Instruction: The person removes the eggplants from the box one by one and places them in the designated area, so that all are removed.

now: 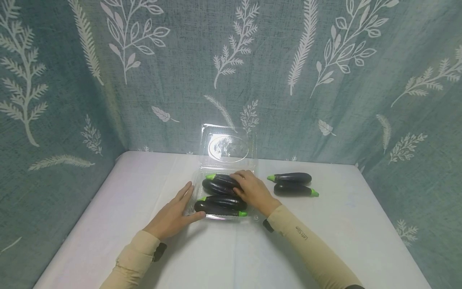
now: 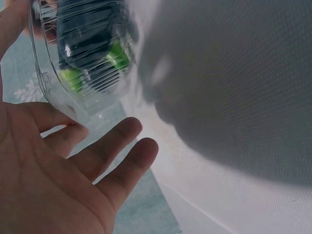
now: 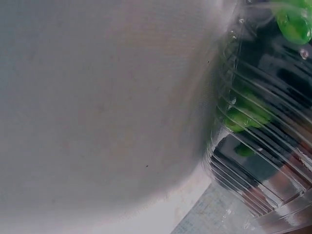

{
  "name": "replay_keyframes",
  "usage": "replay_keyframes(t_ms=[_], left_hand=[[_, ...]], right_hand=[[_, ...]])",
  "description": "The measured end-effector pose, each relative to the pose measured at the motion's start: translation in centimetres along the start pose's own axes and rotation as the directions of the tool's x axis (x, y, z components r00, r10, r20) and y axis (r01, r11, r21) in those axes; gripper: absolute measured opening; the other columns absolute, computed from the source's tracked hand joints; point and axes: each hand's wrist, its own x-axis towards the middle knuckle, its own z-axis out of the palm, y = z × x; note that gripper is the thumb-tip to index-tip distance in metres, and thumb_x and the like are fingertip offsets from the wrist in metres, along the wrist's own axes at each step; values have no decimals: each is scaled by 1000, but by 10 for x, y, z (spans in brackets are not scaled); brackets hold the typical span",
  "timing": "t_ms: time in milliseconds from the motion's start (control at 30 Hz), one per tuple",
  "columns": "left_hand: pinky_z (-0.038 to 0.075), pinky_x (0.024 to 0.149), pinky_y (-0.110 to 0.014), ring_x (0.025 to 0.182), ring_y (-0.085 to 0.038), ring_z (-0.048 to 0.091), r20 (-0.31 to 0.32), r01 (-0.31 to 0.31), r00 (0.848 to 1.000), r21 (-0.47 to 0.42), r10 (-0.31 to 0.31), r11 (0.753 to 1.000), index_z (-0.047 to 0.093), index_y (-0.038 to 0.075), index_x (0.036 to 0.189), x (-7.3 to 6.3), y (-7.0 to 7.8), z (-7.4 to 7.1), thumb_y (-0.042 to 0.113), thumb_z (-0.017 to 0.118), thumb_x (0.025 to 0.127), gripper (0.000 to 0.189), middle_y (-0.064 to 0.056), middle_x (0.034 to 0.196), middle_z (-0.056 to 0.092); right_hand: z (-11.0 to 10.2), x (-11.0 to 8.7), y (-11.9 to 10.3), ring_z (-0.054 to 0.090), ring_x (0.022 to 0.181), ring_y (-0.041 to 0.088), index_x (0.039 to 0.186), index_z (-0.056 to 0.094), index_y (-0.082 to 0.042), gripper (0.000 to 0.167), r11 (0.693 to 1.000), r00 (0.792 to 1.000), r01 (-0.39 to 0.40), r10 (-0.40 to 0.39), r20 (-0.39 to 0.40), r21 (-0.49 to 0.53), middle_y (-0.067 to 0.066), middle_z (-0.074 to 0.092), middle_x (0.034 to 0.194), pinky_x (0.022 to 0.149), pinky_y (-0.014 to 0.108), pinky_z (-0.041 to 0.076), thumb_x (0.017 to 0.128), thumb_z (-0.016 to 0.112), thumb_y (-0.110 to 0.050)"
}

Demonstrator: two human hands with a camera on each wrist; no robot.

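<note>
Head view shows us at least four eggplants (image 1: 223, 200) lying crosswise in a clear box (image 1: 225, 218), its lid (image 1: 228, 140) raised behind. The right hand (image 1: 250, 190) is bent over the right end of the rear eggplant (image 1: 221, 179), fingers and thumb closed on it as far as we can tell. We take the step to be settling that eggplant beside its neighbours. The left hand (image 1: 171, 216) has its fingers spread and nearly straight against the box's left side, thumb at the front edge, seemingly steadying it. To the box's right, two loose eggplants (image 1: 293, 189) lie side by side on the desk (image 1: 325, 224). We judge the next move calls for releasing without dragging the box, then reaching towards those two.
</note>
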Motion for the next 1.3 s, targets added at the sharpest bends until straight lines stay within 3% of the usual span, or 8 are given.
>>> replay_keyframes(t_ms=[367, 1300], left_hand=[[34, 113, -62, 144, -43, 34, -5, -6, 1000, 4, 6, 1000, 22, 5, 161, 0, -1, 0, 68, 62, 90, 103, -8, 169, 14], [33, 114, -61, 145, -43, 33, -3, -1, 1000, -4, 1, 1000, 22, 6, 162, -1, 1, 0, 64, 65, 90, 102, -9, 169, 15]], right_hand=[[2, -1, 1, 62, 112, 25, 132, 63, -8, 46, 999, 998, 33, -33, -53, -6, 10, 65, 123, 94, 37, 56, 90, 79, -17], [-14, -2, 0, 61, 115, 24, 130, 65, -8, 44, 992, 977, 122, -115, -181, 30, 8, 64, 125, 101, 34, 52, 88, 79, -13]])
